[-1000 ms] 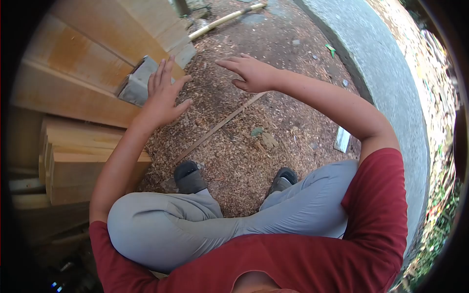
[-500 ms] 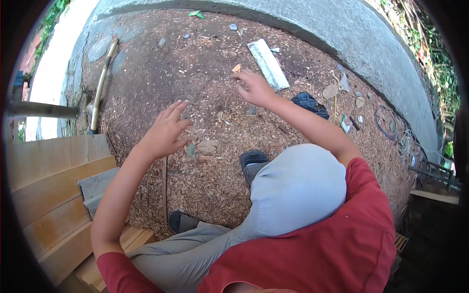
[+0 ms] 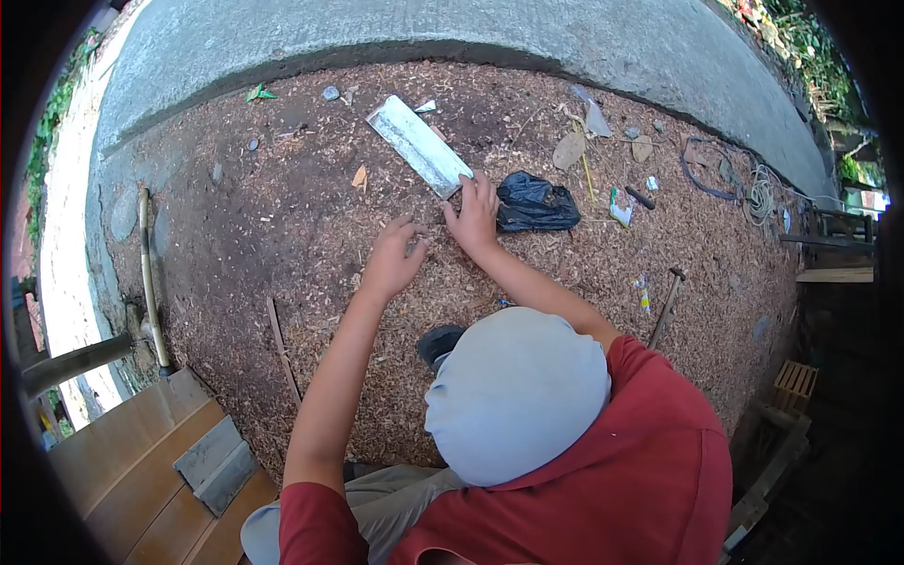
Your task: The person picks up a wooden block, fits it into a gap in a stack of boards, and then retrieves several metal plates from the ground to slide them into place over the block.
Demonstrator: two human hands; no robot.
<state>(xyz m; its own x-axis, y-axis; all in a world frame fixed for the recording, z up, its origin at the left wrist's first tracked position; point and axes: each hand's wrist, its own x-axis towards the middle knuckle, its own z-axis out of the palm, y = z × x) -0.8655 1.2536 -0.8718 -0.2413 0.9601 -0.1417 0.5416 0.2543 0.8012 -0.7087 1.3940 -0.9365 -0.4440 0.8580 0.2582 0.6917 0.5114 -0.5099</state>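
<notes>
My right hand [image 3: 474, 215] is at the lower end of a pale flat strip [image 3: 419, 146] lying on the ground, its fingertips at the strip's corner. A crumpled black plastic bag [image 3: 537, 202] lies just right of that hand. My left hand [image 3: 393, 259] hovers over the wood chips [image 3: 358, 311] to the left, fingers apart and slightly bent, with nothing in it. Whether the right fingers grip the strip or only touch it is unclear.
Boards [image 3: 141, 471] with a grey angled piece [image 3: 217, 466] are at lower left. A bamboo pole [image 3: 151, 282] lies at left. A hammer-like tool [image 3: 667, 306], coiled cord [image 3: 759, 196] and dry leaves [image 3: 569, 151] are at right. A concrete ledge [image 3: 377, 33] runs behind.
The view has shifted. My right hand has come from open air to the strip's lower end. My left hand has moved forward and nearer to the right one.
</notes>
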